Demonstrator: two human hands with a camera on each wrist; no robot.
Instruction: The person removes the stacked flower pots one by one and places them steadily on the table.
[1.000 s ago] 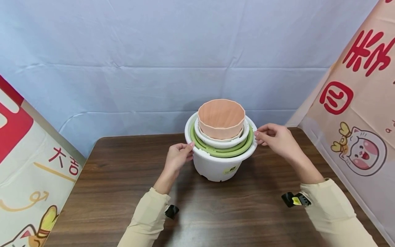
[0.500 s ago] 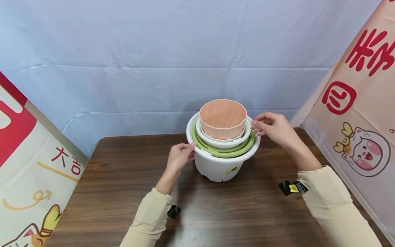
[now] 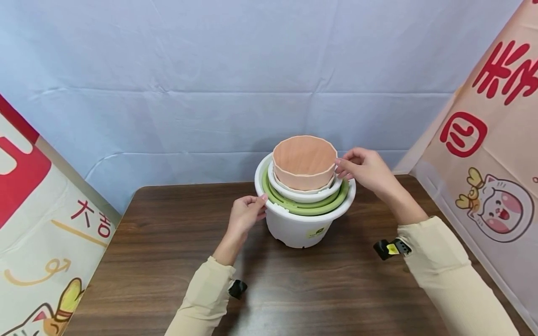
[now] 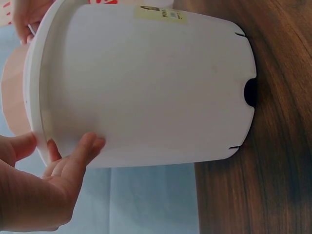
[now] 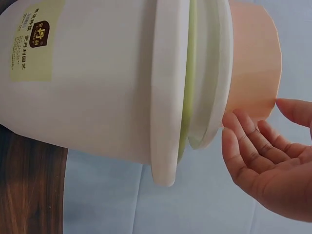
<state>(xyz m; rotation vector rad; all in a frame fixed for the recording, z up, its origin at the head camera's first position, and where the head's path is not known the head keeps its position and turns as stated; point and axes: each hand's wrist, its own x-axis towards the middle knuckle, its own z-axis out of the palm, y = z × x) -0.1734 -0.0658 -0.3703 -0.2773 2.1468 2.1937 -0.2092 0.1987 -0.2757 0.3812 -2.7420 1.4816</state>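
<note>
In the head view the walls of the green pot (image 3: 302, 210) and the smaller white pot (image 3: 302, 198) are mostly hidden inside the large white pot (image 3: 290, 228). A pale scalloped rim (image 3: 304, 192) under the peach pot (image 3: 304, 163) shows too little to identify. Print on the label (image 3: 318, 231) is too small to read there. The right grip (image 3: 363, 170) is cut off in both wrist views; how firmly it touches the peach pot is unclear. Both sleeves (image 3: 205, 291) and the worktop (image 3: 168, 233) run off the head view's bottom edge.

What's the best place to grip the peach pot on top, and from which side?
Probably its rim, thumb inside, fingers outside, coming from the right, where the right hand is. The peach pot opens upward, and its thin-edged wall stands clear above the small white pot.
</note>
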